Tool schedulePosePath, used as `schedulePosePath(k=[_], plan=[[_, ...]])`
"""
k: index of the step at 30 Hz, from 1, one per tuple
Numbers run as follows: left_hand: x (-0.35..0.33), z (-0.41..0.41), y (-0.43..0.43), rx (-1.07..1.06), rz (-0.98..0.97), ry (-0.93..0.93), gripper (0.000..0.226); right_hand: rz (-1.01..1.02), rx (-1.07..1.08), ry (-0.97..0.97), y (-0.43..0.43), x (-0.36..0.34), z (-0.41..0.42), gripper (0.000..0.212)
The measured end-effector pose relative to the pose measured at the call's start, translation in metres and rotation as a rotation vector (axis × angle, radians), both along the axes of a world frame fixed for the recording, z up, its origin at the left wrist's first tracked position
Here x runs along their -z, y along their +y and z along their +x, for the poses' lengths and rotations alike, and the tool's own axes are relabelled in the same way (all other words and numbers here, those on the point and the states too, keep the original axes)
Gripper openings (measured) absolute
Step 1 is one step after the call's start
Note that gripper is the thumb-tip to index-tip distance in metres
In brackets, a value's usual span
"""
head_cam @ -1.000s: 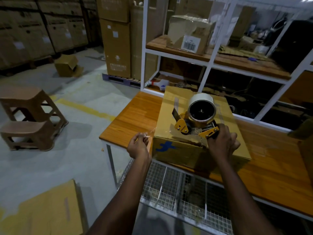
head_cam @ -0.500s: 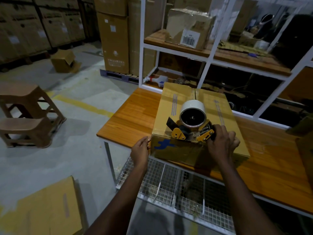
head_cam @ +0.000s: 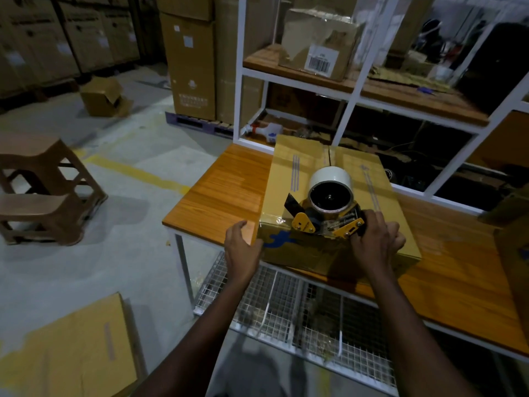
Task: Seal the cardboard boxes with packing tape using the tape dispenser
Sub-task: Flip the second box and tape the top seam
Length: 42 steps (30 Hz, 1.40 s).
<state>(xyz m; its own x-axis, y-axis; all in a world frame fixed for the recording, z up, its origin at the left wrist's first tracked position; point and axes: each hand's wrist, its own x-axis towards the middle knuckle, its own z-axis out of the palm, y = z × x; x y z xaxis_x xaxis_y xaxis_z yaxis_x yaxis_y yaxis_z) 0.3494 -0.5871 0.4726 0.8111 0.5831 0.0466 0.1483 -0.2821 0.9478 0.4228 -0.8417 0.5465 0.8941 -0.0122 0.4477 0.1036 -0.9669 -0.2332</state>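
a dim warehouse with a grey concrete floor (head_cam: 128, 253) crossed by a yellow line. a wooden table (head_cam: 223, 193) on white legs stands in front, with a wire shelf (head_cam: 286, 299) under it holding scraps too small to make out. behind the table rises a white rack (head_cam: 352, 90) with wooden boards. two brown stools (head_cam: 43, 190) sit stacked at the left, and a flat sheet of cardboard (head_cam: 71, 348) lies on the floor near the person.

the box (head_cam: 380, 224) sits on the table at its near edge, flaps closed, a seam running down the middle of its top; its contents are hidden. the dispenser (head_cam: 323, 216), yellow with a white roll (head_cam: 330, 181), rests on the box top by the near edge. the right hand (head_cam: 375, 242) has its fingers curled round the dispenser's handle. the left hand (head_cam: 242, 245) rests against the box's near left corner, fingers loosely spread and holding nothing.

on the rack, a crumpled carton (head_cam: 317, 44) with a barcode label sits on the upper board; a spray bottle (head_cam: 269, 128) lies on the low one. tall cartons (head_cam: 191, 58) stand on a pallet (head_cam: 197, 123), and a small open carton (head_cam: 103, 96) lies tipped on the floor.
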Motion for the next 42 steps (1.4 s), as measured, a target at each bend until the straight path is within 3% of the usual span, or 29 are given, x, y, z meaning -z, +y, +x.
schedulePosePath(k=[4,9,11,13,15,18,32,36,39,42], plan=[[0.0,0.01,-0.001,0.184,0.145,0.03,0.07,-0.015,0.005,0.008,0.0,-0.002,-0.001,0.047],[0.005,0.0,0.003,0.171,0.354,0.071,0.054,-0.028,0.003,0.021,0.0,-0.002,0.001,0.047],[-0.002,0.006,0.008,0.156,0.389,0.017,0.066,-0.038,0.001,0.012,0.0,-0.004,0.001,0.047],[-0.012,0.014,0.012,0.271,0.532,-0.032,0.08,-0.036,-0.001,0.011,0.001,-0.006,0.0,0.046],[-0.019,0.021,0.016,0.388,0.697,-0.037,0.076,-0.041,-0.003,0.019,0.001,-0.005,0.0,0.045],[-0.016,0.025,0.027,0.374,0.838,-0.09,0.066,-0.048,-0.021,0.031,-0.003,-0.002,0.001,0.046],[-0.019,0.029,0.025,0.267,0.885,-0.067,0.058,-0.057,-0.003,0.032,-0.064,0.0,-0.004,0.052],[-0.025,0.031,0.017,0.268,1.036,-0.066,0.056,-0.095,-0.001,0.032,-0.065,0.001,-0.002,0.054],[-0.026,0.031,0.01,0.365,1.15,-0.099,0.062,-0.107,-0.005,0.028,-0.065,0.002,0.001,0.055],[-0.029,0.029,0.006,0.391,1.133,-0.074,0.073,-0.113,-0.027,0.022,-0.067,0.003,0.005,0.055]])
